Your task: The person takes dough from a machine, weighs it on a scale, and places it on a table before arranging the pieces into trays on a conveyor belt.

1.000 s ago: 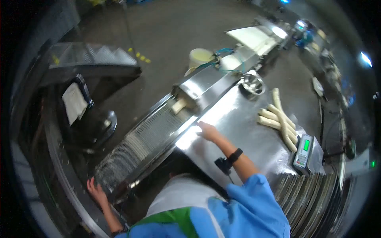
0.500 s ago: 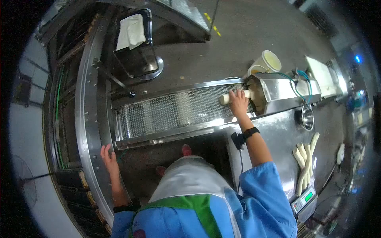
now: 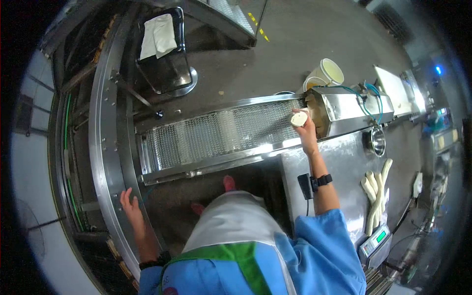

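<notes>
My right hand [image 3: 308, 133] is closed around a pale dough log [image 3: 298, 119], whose round end is tipped up toward me. It is over the right end of the mesh conveyor belt [image 3: 211, 137], close to the mouth of a metal machine [image 3: 339, 109]. On the left, my left hand [image 3: 132, 210] holds nothing, with its fingers apart, near a long metal frame [image 3: 105, 182].
Several dough strips [image 3: 376, 196] lie crossed on the steel table [image 3: 324, 167], near a digital scale [image 3: 376, 244]. A metal bowl [image 3: 377, 141] is by the machine. Behind stand buckets [image 3: 330, 73]; a chair [image 3: 164, 73] with a cloth is at upper left.
My right hand has turned and drawn slightly toward me, tipping the dough log from lying along the belt to end-up. My left hand has lowered slightly in view.
</notes>
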Demonstrator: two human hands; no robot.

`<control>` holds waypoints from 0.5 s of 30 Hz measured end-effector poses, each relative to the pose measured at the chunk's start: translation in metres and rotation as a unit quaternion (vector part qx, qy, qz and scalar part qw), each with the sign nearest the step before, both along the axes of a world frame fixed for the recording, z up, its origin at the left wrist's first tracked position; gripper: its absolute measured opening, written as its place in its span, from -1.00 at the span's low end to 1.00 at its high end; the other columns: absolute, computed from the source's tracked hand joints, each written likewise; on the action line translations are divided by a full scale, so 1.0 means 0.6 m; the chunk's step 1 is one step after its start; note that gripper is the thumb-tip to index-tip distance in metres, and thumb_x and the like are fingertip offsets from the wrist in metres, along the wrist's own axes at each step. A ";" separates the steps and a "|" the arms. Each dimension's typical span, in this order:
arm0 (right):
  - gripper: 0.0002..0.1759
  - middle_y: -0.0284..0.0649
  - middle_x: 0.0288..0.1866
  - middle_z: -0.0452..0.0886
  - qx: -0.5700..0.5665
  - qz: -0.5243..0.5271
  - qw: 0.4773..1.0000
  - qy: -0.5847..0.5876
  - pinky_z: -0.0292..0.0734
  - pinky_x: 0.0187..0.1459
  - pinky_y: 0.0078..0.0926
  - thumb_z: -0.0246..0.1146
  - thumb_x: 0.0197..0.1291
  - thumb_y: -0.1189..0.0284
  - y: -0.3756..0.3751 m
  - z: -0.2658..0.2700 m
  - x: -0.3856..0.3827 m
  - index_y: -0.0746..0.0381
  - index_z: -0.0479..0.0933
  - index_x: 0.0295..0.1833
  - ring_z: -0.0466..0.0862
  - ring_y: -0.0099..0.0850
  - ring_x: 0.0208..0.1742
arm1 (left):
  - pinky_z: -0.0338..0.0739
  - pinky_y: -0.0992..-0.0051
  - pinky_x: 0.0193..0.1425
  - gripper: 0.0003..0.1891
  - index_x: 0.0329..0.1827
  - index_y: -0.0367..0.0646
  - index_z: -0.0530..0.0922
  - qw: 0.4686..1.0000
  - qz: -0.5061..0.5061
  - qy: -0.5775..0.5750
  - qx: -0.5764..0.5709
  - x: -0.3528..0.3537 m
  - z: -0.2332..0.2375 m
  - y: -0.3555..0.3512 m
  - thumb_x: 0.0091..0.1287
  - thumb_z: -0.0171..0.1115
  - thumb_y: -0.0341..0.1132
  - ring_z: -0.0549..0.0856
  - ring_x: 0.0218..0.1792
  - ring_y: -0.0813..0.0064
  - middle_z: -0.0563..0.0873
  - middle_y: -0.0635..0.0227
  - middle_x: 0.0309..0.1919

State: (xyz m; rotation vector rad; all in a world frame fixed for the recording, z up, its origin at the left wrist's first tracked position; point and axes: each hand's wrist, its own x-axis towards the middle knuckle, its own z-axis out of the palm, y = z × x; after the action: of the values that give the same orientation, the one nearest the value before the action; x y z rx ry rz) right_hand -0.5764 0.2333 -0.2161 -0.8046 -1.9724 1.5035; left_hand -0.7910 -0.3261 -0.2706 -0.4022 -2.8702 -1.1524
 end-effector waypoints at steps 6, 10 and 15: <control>-0.71 -0.30 -0.07 0.50 -0.001 -0.107 0.992 0.073 0.33 0.03 -0.58 0.06 0.11 0.49 -0.035 0.066 0.103 0.27 0.41 -0.01 0.47 -0.53 -0.05 | 0.19 0.37 0.20 -0.65 0.06 -0.09 0.45 0.997 -0.054 -0.003 -0.052 -0.044 0.036 0.066 0.18 0.01 -0.47 0.24 0.24 0.25 0.26 0.17 0.20; -0.66 -0.17 -0.07 0.51 -0.042 -0.283 0.931 0.227 0.43 -0.01 -0.36 0.08 0.18 0.28 0.032 0.194 0.295 0.25 0.39 0.00 0.50 -0.34 -0.01 | 0.20 0.40 0.18 -0.65 0.06 -0.09 0.45 0.996 -0.072 -0.028 -0.033 -0.062 0.049 0.096 0.17 0.01 -0.47 0.25 0.24 0.26 0.26 0.18 0.20; -0.68 -0.10 -0.02 0.50 0.074 -0.380 0.875 0.291 0.47 -0.03 -0.26 0.08 0.19 0.30 0.045 0.295 0.481 0.21 0.38 0.01 0.50 -0.29 0.03 | 0.14 0.37 0.24 -0.65 0.04 -0.12 0.45 0.992 -0.124 0.006 -0.022 -0.081 0.034 0.137 0.16 0.01 -0.50 0.25 0.23 0.27 0.26 0.19 0.19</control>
State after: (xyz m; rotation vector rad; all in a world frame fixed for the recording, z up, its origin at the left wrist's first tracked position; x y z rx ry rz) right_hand -0.2877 0.2601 -0.0392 -0.8008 -1.1023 0.9416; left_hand -0.8396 -0.2439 -0.2499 -0.7842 -2.9019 -1.1134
